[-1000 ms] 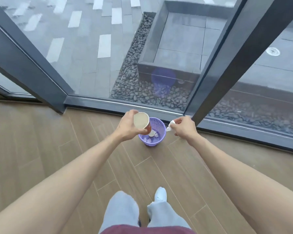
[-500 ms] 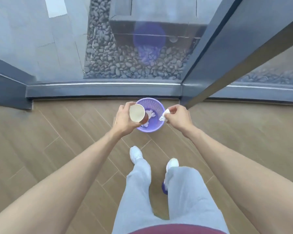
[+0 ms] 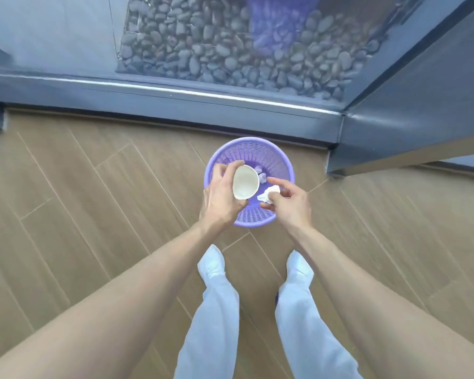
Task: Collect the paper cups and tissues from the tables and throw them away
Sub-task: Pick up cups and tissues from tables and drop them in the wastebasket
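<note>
Standing on a wood-plank floor point(image 3: 99, 214), a person holds both hands over a purple lattice wastebasket point(image 3: 266, 151) that sits just in front of a grey window frame point(image 3: 175, 102). The left hand point(image 3: 222, 198) grips a paper cup point(image 3: 245, 181), fingers and thumb curled round its wall, the cup tipped so that its pale open mouth faces the camera; it hangs over the near-left part of the basket's opening. The right hand point(image 3: 288, 203) pinches a crumpled white tissue point(image 3: 268, 193) between thumb and fingertips, the remaining fingers loosely spread, with the tissue just right of the cup and over the basket's near side. The 2 items look very close, though whether they touch is hard to tell. Inside the basket, past the cup's rim, lie at least 2 small crumpled pale wads point(image 3: 261, 175), possibly tissues. Below the hands, 2 white shoes point(image 3: 212, 262) and light trouser legs point(image 3: 211, 324) stand side by side, toes pointing at the basket. Beyond the glass lies a bed of grey pebbles point(image 3: 216, 50).
</note>
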`<act>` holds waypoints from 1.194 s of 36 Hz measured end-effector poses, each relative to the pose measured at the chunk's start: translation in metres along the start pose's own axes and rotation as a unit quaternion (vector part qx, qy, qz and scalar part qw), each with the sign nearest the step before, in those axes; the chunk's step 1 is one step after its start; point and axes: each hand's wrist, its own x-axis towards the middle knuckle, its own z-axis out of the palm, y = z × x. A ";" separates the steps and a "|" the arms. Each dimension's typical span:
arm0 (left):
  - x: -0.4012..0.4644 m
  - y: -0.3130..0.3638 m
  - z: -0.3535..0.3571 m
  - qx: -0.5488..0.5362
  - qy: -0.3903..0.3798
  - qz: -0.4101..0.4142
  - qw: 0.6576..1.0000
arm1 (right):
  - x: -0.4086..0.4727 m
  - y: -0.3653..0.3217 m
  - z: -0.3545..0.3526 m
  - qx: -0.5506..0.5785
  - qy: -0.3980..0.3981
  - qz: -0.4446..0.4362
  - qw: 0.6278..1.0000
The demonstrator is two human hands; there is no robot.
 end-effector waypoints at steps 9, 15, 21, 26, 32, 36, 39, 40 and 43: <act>0.064 -0.063 0.104 -0.004 -0.005 0.007 1.000 | 0.099 0.081 0.038 -0.001 0.033 0.016 0.999; 0.096 -0.111 0.156 0.007 0.004 0.035 0.999 | 0.158 0.126 0.064 0.025 0.065 0.038 0.997; 0.132 -0.132 0.177 0.011 0.010 0.065 0.998 | 0.202 0.146 0.081 0.012 0.109 0.042 0.993; 0.153 -0.139 0.191 0.047 -0.030 0.058 0.997 | 0.229 0.156 0.088 -0.030 0.127 0.053 0.990; 0.162 -0.142 0.206 0.068 -0.057 0.027 0.996 | 0.247 0.166 0.094 -0.057 0.149 0.074 0.984; 0.168 -0.141 0.214 0.084 -0.059 -0.011 0.995 | 0.261 0.176 0.096 -0.086 0.158 0.092 0.979; 0.170 -0.141 0.218 0.103 -0.070 -0.029 0.992 | 0.266 0.177 0.099 -0.110 0.160 0.093 0.977; 0.171 -0.140 0.220 0.107 -0.072 -0.032 0.991 | 0.265 0.175 0.098 -0.120 0.155 0.094 0.976; 0.168 -0.138 0.221 0.111 -0.080 -0.051 0.989 | 0.260 0.174 0.096 -0.142 0.146 0.088 0.975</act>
